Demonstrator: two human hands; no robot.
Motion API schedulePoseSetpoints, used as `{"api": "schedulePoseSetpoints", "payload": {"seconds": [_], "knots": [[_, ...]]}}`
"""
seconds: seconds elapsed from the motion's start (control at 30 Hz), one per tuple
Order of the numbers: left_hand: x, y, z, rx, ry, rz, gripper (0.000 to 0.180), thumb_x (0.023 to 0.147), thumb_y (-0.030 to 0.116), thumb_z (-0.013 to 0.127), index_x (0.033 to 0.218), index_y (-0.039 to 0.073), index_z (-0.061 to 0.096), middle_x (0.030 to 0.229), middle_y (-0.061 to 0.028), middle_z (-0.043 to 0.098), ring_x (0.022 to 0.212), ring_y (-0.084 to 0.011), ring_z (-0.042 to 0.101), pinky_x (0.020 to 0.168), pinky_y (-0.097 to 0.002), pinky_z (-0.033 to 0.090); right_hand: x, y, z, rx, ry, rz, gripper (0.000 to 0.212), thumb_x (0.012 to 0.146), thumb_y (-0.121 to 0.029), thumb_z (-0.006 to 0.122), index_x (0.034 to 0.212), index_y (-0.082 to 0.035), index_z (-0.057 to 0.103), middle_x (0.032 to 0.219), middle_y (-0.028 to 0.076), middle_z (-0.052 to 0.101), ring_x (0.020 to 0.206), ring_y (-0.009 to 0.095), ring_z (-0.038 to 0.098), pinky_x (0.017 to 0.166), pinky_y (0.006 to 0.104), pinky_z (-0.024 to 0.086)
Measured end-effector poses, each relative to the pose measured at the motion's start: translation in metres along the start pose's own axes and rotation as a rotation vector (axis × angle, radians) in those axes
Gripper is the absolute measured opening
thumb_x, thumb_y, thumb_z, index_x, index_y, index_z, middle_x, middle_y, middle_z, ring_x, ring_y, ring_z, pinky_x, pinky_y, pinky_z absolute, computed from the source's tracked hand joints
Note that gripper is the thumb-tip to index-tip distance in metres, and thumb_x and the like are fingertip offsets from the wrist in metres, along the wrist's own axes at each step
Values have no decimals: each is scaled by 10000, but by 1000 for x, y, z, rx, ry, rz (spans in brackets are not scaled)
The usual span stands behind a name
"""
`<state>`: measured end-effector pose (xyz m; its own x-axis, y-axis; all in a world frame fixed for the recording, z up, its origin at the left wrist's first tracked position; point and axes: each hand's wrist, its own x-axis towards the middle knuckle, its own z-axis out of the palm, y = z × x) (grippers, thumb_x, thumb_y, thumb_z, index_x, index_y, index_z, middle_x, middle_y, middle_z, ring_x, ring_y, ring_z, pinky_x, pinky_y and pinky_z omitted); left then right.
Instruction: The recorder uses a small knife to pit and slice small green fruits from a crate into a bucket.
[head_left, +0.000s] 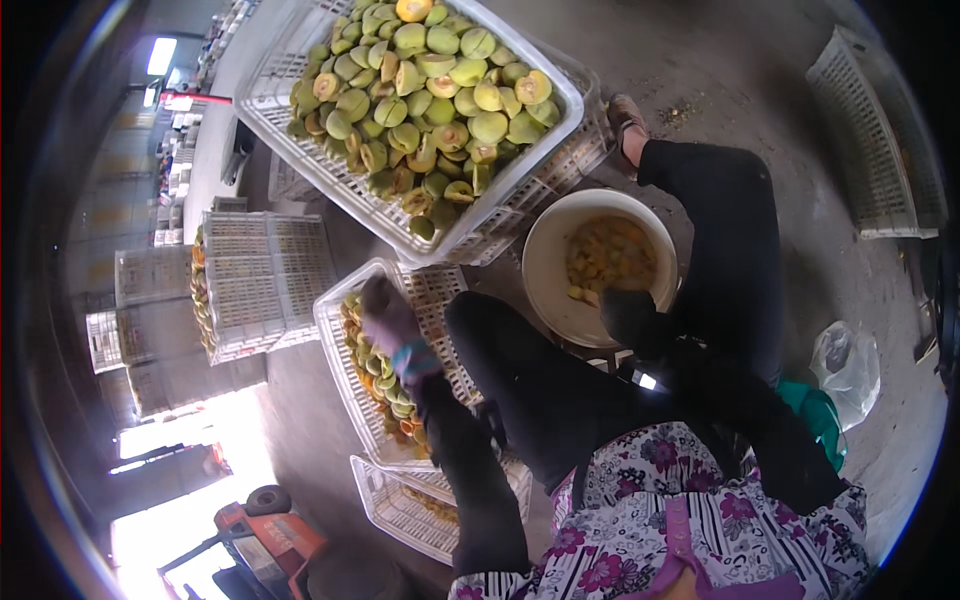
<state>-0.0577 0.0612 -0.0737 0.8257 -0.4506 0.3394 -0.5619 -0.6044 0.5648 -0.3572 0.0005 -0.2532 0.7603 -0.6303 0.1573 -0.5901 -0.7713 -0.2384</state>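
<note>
My left hand (pixel 391 318), in a greyish-purple glove with a teal cuff, is over a white plastic crate (pixel 335 375) of halved green and orange fruit (pixel 396 398) that look like apricots or plums. Its fingers are blurred, so their grip is unclear. My right hand (pixel 632 318), in a dark glove, is closed at the near rim of a white bucket (pixel 541 265). A small pale piece shows by its fingertips; what it is I cannot make out. Orange and green fruit pieces (pixel 610 255) lie in the bucket, between my legs.
A large white crate (pixel 285 150) heaped with halved green fruit (pixel 430 100) stands in front, on another crate. Stacked crates (pixel 270 285) stand at left, another crate (pixel 865 140) at far right. A clear plastic bag (pixel 848 375) lies at right; an orange vehicle (pixel 270 545) is lower left.
</note>
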Motion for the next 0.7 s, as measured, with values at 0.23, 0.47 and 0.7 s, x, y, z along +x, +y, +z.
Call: {"api": "schedulePoseSetpoints", "payload": {"seconds": [0.23,0.47,0.7], "knots": [[55,73,132,486,-537,252,313,773,316,525,741,33,656,797,-226,610,768,-371,598,670,-454,471,6,-5,-3,142,-17,-56,124,714,-164,568,762,-58,526,568,84,492,473,259,533,419,396,424],[53,54,129,-338,-337,-184,222,708,219,615,858,60,652,786,-116,642,637,-272,589,572,-343,474,19,0,-24,275,-119,89,209,722,-181,589,879,-49,550,661,120,540,564,282,564,503,402,453],[-51,50,46,-1717,-676,-876,303,856,317,545,1090,123,541,889,-35,584,620,-139,503,478,-217,375,6,14,-3,-111,179,-50,253,746,-168,568,948,-17,547,757,157,576,643,295,582,563,417,467]]}}
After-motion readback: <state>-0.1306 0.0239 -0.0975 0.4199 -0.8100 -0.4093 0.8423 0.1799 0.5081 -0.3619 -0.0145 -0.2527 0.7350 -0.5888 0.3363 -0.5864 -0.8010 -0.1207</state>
